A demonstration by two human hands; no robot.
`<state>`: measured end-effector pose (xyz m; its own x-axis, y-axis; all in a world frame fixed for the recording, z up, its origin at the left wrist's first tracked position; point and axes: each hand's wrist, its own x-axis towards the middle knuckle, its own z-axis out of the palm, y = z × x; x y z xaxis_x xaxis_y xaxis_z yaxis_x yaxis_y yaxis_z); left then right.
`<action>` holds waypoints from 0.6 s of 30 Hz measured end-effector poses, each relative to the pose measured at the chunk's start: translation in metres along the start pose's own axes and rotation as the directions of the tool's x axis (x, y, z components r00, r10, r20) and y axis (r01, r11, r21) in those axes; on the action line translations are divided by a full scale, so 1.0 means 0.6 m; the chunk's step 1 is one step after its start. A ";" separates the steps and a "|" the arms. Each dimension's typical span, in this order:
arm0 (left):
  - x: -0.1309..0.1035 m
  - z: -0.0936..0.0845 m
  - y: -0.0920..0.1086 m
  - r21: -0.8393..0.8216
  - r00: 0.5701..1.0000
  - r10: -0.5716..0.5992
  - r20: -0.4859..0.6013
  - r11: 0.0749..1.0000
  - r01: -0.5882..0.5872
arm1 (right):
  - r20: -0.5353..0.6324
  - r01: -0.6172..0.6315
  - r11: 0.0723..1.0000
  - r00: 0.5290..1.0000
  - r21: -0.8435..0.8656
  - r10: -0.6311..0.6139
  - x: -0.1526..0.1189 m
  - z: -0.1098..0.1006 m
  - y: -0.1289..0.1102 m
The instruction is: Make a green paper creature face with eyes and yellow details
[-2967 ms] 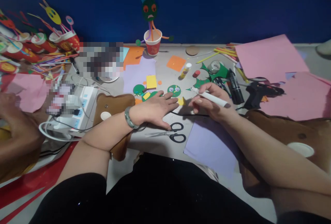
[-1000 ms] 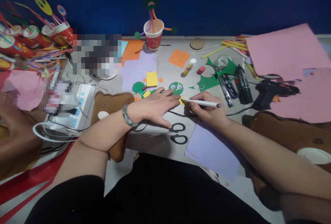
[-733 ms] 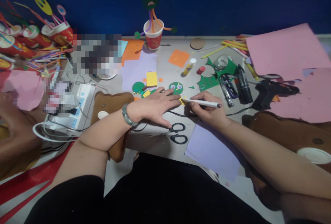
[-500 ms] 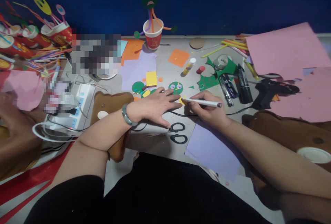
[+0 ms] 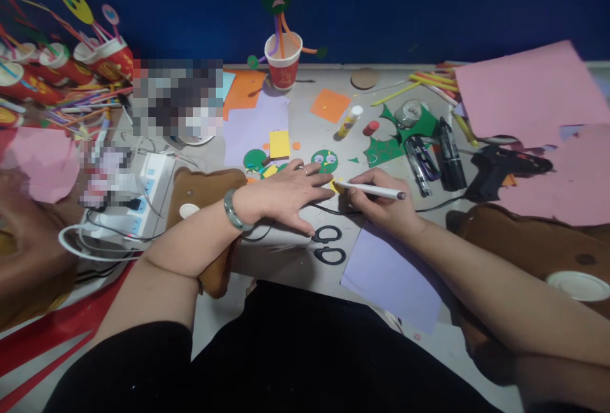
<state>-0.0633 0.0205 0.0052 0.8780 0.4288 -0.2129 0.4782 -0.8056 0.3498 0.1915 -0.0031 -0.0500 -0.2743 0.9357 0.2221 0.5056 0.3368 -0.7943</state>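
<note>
My right hand (image 5: 384, 206) is closed around a white marker pen (image 5: 379, 190). Its tip meets a small yellow paper piece (image 5: 335, 185) on the table. Stretched out flat, my left hand (image 5: 290, 197) has its fingertips at the left edge of that piece. Just above the fingers lies a round green paper face (image 5: 325, 161) with two eyes. Black-handled scissors (image 5: 328, 244) rest below my left thumb, their blades hard to make out. Partly under my left hand are green and yellow cutouts (image 5: 269, 172), beside a yellow paper rectangle (image 5: 279, 144).
A paper cup (image 5: 282, 67) carrying a green-faced figure stands at the back. A glue stick (image 5: 350, 122), green scraps (image 5: 384, 151), pens (image 5: 450, 159) and a black glue gun (image 5: 509, 168) lie rightward. A power strip (image 5: 155, 187) sits left, near another person's arm (image 5: 26, 229).
Hardly anything differs. The pen's back end has dipped slightly while its tip stays on the yellow piece; my left hand keeps its place.
</note>
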 end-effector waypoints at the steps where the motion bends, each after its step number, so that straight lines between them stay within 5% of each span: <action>1: 0.000 0.000 0.000 0.001 1.000 -0.002 0.004 1.000 0.002 | 0.002 -0.002 1.000 1.000 -0.007 0.002 0.000 0.000 0.000; 18: 0.000 0.000 -0.001 -0.026 1.000 -0.007 0.002 1.000 0.007 | 0.005 -0.002 0.999 1.000 -0.036 0.002 0.000 0.002 0.002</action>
<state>-0.0633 0.0211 0.0051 0.8748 0.4332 -0.2170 0.4844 -0.7918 0.3721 0.1915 -0.0029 -0.0516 -0.2772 0.9358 0.2177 0.5350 0.3385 -0.7741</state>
